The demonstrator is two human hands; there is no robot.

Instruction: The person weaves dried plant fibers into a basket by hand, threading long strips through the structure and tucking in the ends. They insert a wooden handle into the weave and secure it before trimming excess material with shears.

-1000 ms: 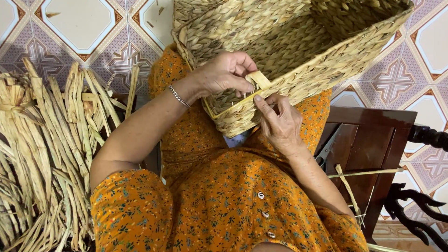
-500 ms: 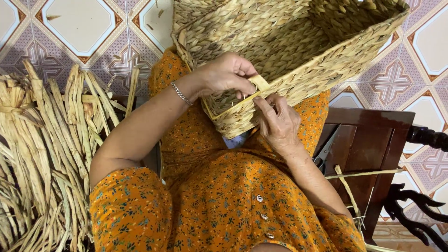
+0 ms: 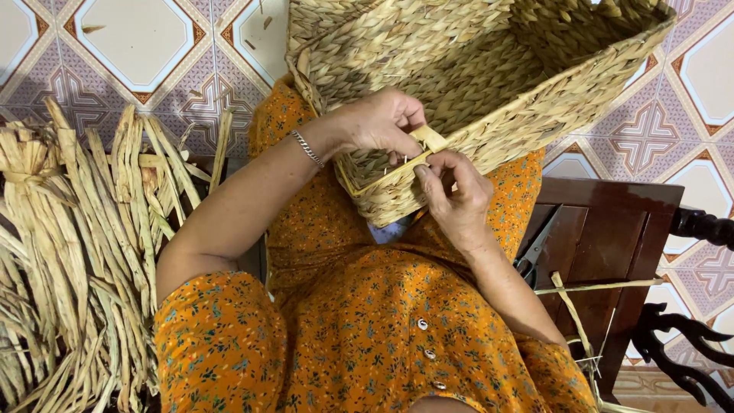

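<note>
Head view looks down on our lap, where a woven basket (image 3: 489,84) rests tilted against our orange dress (image 3: 367,329), its open side turned towards us. Our left hand (image 3: 378,122) curls over the near rim, fingers (image 3: 409,141) closed on a flat pale strip (image 3: 428,139) that wraps over the edge. Our right hand (image 3: 455,195) comes up from below, thumb and fingers pinched on the same strip just under the rim, so both hands touch it and nearly meet. A silver bracelet (image 3: 307,147) sits on our left wrist. To our left a heap of dried reed strands (image 3: 76,252) lies on the tiled floor (image 3: 130,38). To our right stands a dark wooden chair (image 3: 612,229), with scissors (image 3: 535,252) and a loose strand (image 3: 596,287) on it.
</note>
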